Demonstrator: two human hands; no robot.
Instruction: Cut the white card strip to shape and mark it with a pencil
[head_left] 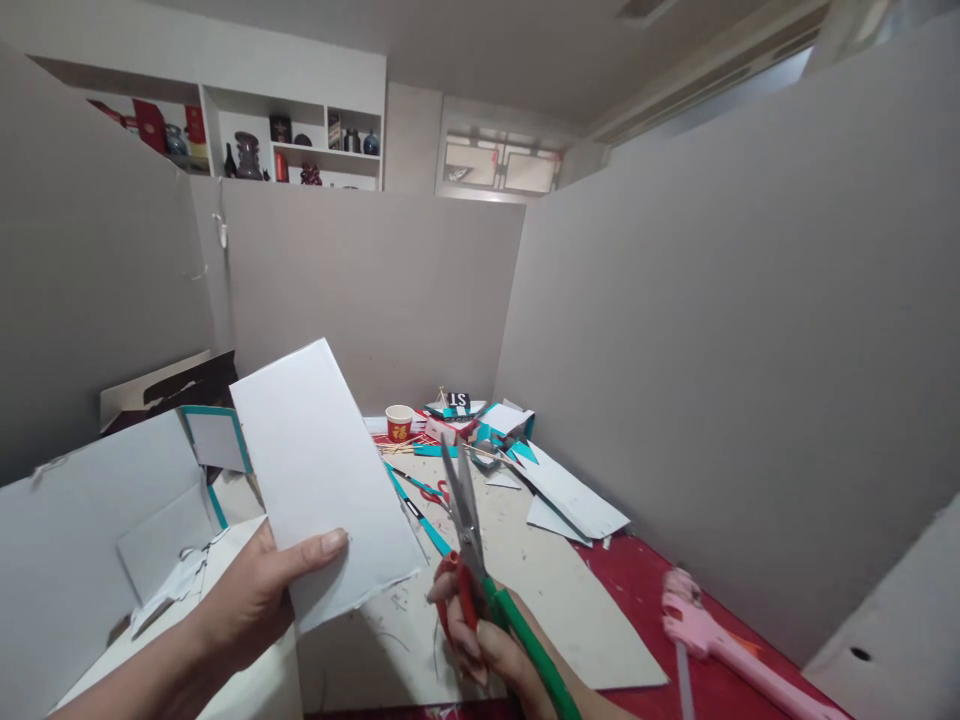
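Note:
My left hand point(274, 590) grips a white piece of cardboard point(322, 480) by its lower left edge, thumb flat on the face. The piece is tilted and held up above the work board, its bottom edge slightly ragged. In my right hand point(487, 640) is a pair of scissors point(469, 530) with one red and one green handle. Their blades point upward and are parted a little. The scissors are to the right of the cardboard, apart from it. A second pair of scissors point(436, 492) with red handles lies on the board behind.
A pale board point(555, 590) covers part of the red table point(622, 570). A pink glue gun point(705, 630) lies at right. Cardboard scraps point(574, 490), teal strips point(427, 525) and a red paper cup point(400, 423) are farther back. An open white box point(97, 530) stands left; grey partitions point(360, 290) surround the table.

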